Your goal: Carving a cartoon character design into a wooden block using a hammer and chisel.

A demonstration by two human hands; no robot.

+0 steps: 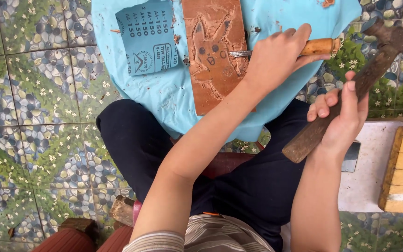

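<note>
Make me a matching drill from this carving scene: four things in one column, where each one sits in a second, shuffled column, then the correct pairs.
Things
1. chisel
2. hammer
3. sandpaper sheet
4. wooden board

Places
A. raised in the right hand, clear of the cloth
B. lying flat on the blue cloth, left of the board
C. in the left hand, blade tip on the carved figure
D. on the blue cloth, under the chisel blade

Pairs: 1-C, 2-A, 3-B, 4-D
</note>
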